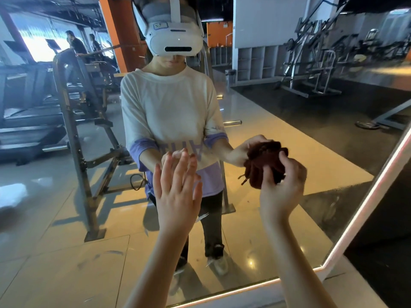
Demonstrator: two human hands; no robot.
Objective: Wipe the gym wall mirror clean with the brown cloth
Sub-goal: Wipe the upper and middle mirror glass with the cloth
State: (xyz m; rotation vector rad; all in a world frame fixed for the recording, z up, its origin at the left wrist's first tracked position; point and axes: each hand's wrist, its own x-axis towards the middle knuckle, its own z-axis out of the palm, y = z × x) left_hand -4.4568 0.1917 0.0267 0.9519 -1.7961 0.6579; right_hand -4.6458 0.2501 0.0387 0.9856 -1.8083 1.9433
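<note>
Closest in, two bare forearms reach up from the bottom edge. The left hand (178,196) is spread flat, fingers straight and together, gripping nothing. Its fingertips meet their own reflection, so it is right at the glass. On the other side, the right hand (283,187) is curled tight around the brown cloth (255,174), fingers and thumb wrapped over it. The cloth is bunched into a ball with a few loose threads hanging off its left side. It sits against the mirror (66,252) at about waist height of the reflected figure, merging with its reflected double. There are smudges (104,255) low on the glass to the left. A glowing light strip (364,203) runs along the mirror's bottom and slanted right edge.

Into the reflection now: the person in a white and purple shirt (169,103) stands square on, wearing a white headset (173,38) and dark trousers. Just behind is a steel rack (73,141) on a shiny tiled floor. Further left are treadmills (26,116), with two people (75,43) near bright windows. An orange pillar (115,30) rises behind the head. Far right, white cubby shelves (255,63) and dark weight machines (311,63) stand on black flooring.
</note>
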